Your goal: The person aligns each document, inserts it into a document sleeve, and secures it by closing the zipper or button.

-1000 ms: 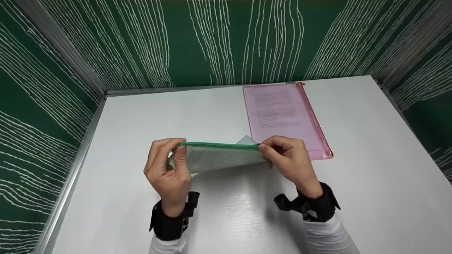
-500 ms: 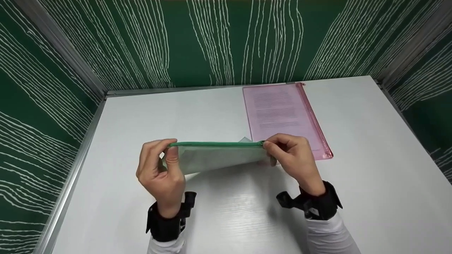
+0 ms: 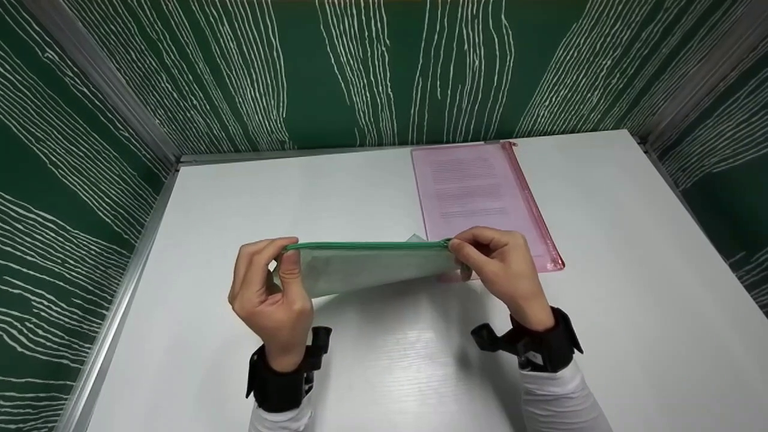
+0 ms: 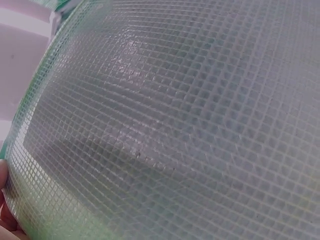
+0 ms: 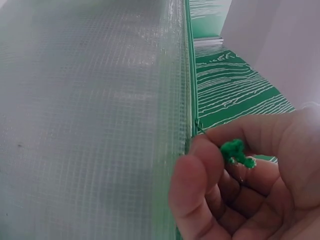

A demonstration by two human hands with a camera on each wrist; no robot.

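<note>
A translucent green mesh zipper pouch [image 3: 375, 267] is stretched between both hands, its green zipper [image 3: 372, 245] along the top. My left hand [image 3: 276, 297] pinches the pouch's left top corner between thumb and fingers. At the zipper's right end, my right hand [image 3: 501, 267] pinches the edge with thumb and forefinger. In the right wrist view, a small green cord tuft [image 5: 236, 151] sticks out from between these fingers. The mesh [image 4: 160, 125] fills most of the left wrist view, and only some fingertips [image 4: 4, 175] show at its lower left edge.
A pink zipper pouch [image 3: 468, 186] with a printed sheet inside lies behind my right hand. The white table [image 3: 396, 384] ends at a green wall [image 3: 408, 72] with white wavy lines. Metal framing [image 3: 108, 324] runs along the left edge. Black camera straps sit on both wrists.
My left hand has shifted left and my right hand slightly right, most of it in the first half second. The zipper now shows longer and straighter between them. The pink pouch stays put.
</note>
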